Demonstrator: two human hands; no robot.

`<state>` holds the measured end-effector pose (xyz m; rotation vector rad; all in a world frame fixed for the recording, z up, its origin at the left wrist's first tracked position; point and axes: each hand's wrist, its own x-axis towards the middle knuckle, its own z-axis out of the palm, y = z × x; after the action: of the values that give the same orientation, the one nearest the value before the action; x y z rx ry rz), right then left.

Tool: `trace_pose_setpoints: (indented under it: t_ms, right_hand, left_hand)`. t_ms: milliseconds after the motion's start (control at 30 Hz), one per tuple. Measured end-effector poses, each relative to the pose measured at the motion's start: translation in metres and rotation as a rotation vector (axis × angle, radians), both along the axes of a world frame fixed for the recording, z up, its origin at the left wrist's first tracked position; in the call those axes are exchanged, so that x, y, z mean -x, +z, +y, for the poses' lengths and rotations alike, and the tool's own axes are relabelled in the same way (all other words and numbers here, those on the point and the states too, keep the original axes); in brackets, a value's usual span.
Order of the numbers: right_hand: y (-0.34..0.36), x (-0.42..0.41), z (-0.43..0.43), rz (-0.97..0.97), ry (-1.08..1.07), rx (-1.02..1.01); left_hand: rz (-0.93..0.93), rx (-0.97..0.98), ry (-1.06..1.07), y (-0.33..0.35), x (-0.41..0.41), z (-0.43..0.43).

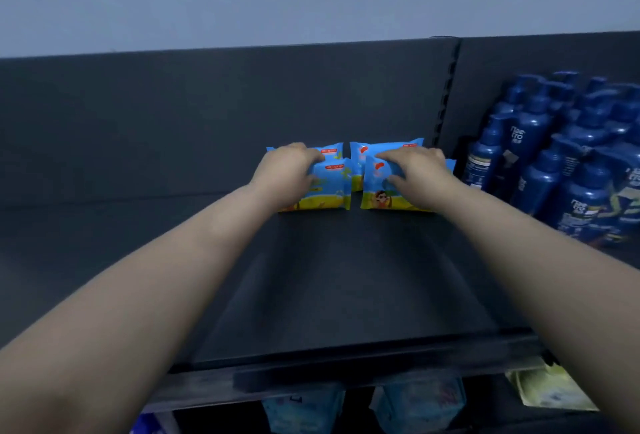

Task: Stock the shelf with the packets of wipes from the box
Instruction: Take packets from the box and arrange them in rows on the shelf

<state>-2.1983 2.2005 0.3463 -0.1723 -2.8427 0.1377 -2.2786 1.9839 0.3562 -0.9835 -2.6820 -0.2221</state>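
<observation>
Several blue-and-yellow packets of wipes stand upright at the back of the dark shelf [339, 281], in two rows side by side. My left hand [289, 174] grips the front left packet [332, 187], fingers curled over its top edge. My right hand [417, 174] grips the front right packet [377, 191], its fingers over the top and thumb on the face. Behind them stand a back left packet [332, 150] and a back right packet [388, 146] against the rear panel. The box is not in view.
Dark blue pump bottles [568, 163] crowd the shelf to the right, past an upright slotted post [446, 94]. Below the shelf's front lip [346, 374] are pale blue packs [419, 406] and a yellow pack [550, 392]. The shelf's left part and front are bare.
</observation>
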Motion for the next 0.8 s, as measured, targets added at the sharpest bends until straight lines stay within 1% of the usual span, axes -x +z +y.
trace_pose_setpoints:
  t_ms: [100,200,267,433,567,667,733,800]
  right_hand:
    - [-0.004,0.007,0.006,-0.02,0.072,-0.026]
    - [-0.007,0.016,0.012,0.015,0.15,0.033]
    - [-0.008,0.022,0.013,0.06,0.196,0.03]
    - [-0.014,0.031,0.013,0.212,0.213,-0.139]
    - [-0.022,0.033,0.012,0.202,0.195,-0.147]
    - [-0.029,0.028,0.014,0.154,0.21,-0.193]
    - [-0.031,0.024,0.014,0.138,0.199,-0.224]
    - [-0.031,0.021,0.012,0.137,0.176,-0.214]
  left_hand:
    - [0.077,0.005,-0.005,-0.01,0.002,0.004]
    - [0.112,-0.022,-0.005,-0.016,0.005,0.009]
    - [0.136,-0.019,-0.011,-0.02,0.007,0.01]
    - [0.22,0.016,0.011,-0.03,0.01,0.007]
    - [0.301,0.116,0.103,-0.037,0.013,0.007]
    - [0.275,0.188,0.156,-0.042,0.012,0.008]
    - [0.276,0.202,0.164,-0.044,0.011,0.008]
    - [0.265,0.183,0.172,-0.044,0.007,0.009]
